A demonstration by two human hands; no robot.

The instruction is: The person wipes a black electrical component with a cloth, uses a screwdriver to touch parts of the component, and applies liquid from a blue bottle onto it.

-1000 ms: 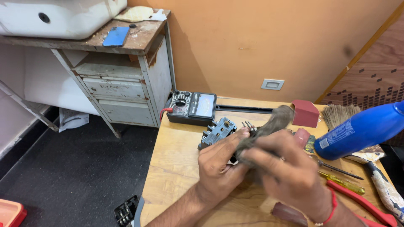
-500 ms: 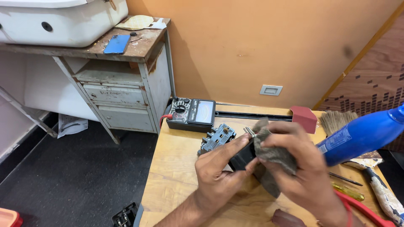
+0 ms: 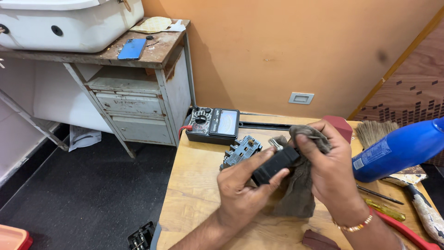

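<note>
My left hand (image 3: pixel 240 187) grips a small black box-shaped part (image 3: pixel 274 165) by its lower end, above the wooden table (image 3: pixel 194 199). My right hand (image 3: pixel 330 171) holds a grey-brown cloth (image 3: pixel 298 192) pressed over the top of that part; the cloth hangs down between both hands. A metal piece (image 3: pixel 276 144) shows just past the part's far end. A grey-blue electrical component with terminals (image 3: pixel 241 151) lies on the table just behind my left hand.
A black analog multimeter (image 3: pixel 213 124) sits at the table's back edge. A blue spray bottle (image 3: pixel 397 149), a brush (image 3: pixel 374 132), a dark red block (image 3: pixel 340 126), screwdrivers (image 3: pixel 384 214) and red-handled pliers (image 3: pixel 407 234) crowd the right side. A metal cabinet (image 3: pixel 138 106) bearing a blue phone (image 3: pixel 132 48) stands left.
My right hand has turned the cloth from above the part down over its top and side. The black part now shows between the hands. The view has shifted slightly.
</note>
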